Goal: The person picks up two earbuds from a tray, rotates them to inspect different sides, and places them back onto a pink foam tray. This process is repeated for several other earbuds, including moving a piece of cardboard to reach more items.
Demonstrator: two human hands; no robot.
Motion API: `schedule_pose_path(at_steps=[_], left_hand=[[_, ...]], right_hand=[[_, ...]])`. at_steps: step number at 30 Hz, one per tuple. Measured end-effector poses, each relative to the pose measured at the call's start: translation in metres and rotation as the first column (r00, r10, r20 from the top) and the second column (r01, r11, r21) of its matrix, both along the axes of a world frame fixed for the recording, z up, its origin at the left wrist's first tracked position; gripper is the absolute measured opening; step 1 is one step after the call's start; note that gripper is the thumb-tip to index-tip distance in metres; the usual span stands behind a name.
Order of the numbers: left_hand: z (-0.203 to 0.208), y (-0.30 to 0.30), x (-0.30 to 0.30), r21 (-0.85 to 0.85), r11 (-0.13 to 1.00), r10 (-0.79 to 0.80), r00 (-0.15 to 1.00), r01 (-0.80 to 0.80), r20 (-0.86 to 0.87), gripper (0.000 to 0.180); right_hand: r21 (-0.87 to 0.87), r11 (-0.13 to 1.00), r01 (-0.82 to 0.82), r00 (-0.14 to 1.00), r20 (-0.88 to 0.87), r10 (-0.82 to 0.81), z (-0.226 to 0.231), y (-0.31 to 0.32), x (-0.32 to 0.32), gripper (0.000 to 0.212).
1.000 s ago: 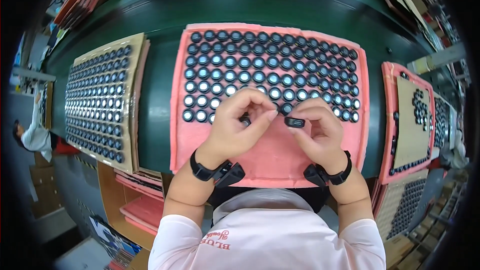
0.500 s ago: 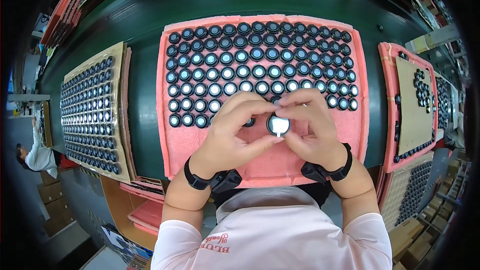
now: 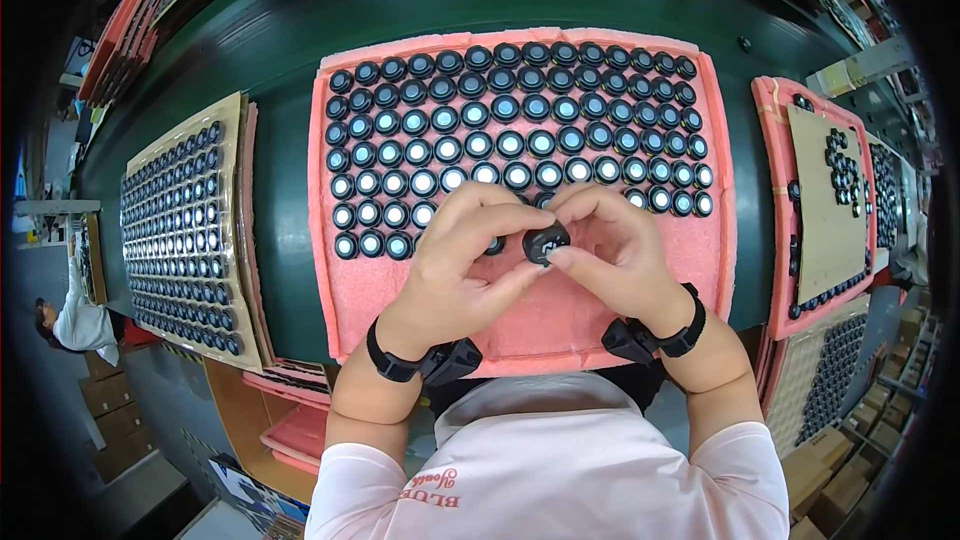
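Between both hands, above the near half of a pink foam tray (image 3: pixel 540 325), I hold a small round black piece (image 3: pixel 547 241). Its dark face with a pale printed mark is turned up. My left hand (image 3: pixel 462 252) grips it from the left with thumb and fingertips. From the right, my right hand (image 3: pixel 622 248) pinches it too, the thumb at its lower edge. Rows of similar black pieces (image 3: pixel 476 114) with shiny light centres fill the tray's far part. My hands hide some pieces in the nearest rows.
On the left, a cardboard sheet (image 3: pixel 243 270) bears more rows of black pieces. To the right lies another pink tray (image 3: pixel 777 240) with a tan board (image 3: pixel 825 250) and loose pieces on it. Beneath everything is a dark green bench (image 3: pixel 560 0). Another person (image 3: pixel 80 300) is at far left.
The black piece has been turned over between my fingers: its mirror-like face pointed up before, and now the dark marked face does. Both hands stay nearly in place.
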State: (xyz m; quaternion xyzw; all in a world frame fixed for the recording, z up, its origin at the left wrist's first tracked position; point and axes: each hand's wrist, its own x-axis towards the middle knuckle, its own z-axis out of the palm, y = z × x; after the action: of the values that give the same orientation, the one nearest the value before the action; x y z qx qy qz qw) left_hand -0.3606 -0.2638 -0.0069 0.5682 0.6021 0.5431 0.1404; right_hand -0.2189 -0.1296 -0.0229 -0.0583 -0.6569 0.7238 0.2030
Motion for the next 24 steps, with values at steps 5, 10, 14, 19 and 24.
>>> schedule_pose_path(at_steps=[5,10,14,19,24], left_hand=[[0.003,0.000,-0.001,0.040,0.999,-0.001,1.000,0.000,0.005,0.042],[0.005,0.001,0.001,-0.029,1.000,0.009,0.998,-0.007,0.065,0.042],[0.002,0.000,0.002,-0.131,0.991,-0.019,0.994,0.033,0.104,0.044],[-0.003,0.001,0.002,-0.042,0.999,-0.034,0.999,0.035,0.016,0.043],[0.001,0.001,0.003,0.034,0.999,-0.012,1.000,0.012,0.002,0.042]], right_hand=[[-0.215,0.976,0.036,0.999,0.014,-0.034,0.001,-0.005,-0.002,0.027],[0.390,0.901,0.187,0.978,-0.158,-0.134,-0.001,0.003,-0.002,0.029],[0.494,0.839,0.230,0.971,-0.178,-0.161,0.005,-0.001,-0.001,0.033],[0.551,0.792,0.263,0.962,-0.215,-0.170,0.008,0.000,-0.003,0.036],[0.311,0.905,0.289,0.951,-0.198,-0.236,0.002,-0.002,-0.003,0.037]])
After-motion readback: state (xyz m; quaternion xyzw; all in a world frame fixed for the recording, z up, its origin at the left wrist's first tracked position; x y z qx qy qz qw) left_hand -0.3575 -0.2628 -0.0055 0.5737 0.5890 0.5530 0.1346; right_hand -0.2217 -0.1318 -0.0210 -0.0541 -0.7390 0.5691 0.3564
